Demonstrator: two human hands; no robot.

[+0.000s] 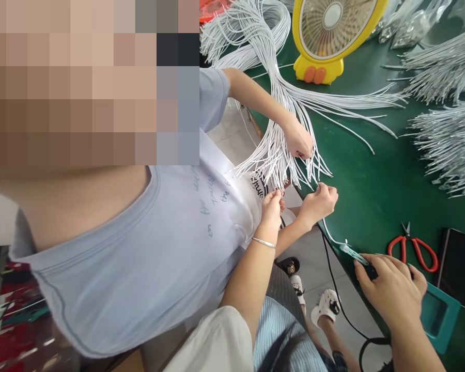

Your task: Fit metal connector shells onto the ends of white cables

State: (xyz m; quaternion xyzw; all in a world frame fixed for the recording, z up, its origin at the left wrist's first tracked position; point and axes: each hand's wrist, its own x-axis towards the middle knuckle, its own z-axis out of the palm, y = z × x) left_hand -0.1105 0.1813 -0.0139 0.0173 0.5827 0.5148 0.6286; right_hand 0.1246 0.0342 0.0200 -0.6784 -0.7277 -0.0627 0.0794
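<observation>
Left hand [272, 205] has its grip pinched together on the ends of some white cables [279, 155] that hang over the counter [372, 181] edge. Right hand [391, 294] lies on the counter edge, its grip closed around a small dark part [370, 269], from which one thin white wire [333, 237] goes up. I cannot tell what this part is.

Another person in a pale shirt [158, 243] stands close at the left. One hand [298, 139] of this person holds the cable bundle, and another hand [320, 202] touches the wire just beside the left hand.

Red scissors [413, 248] lie near the right hand, and a yellow fan [329, 36] stands further back.
</observation>
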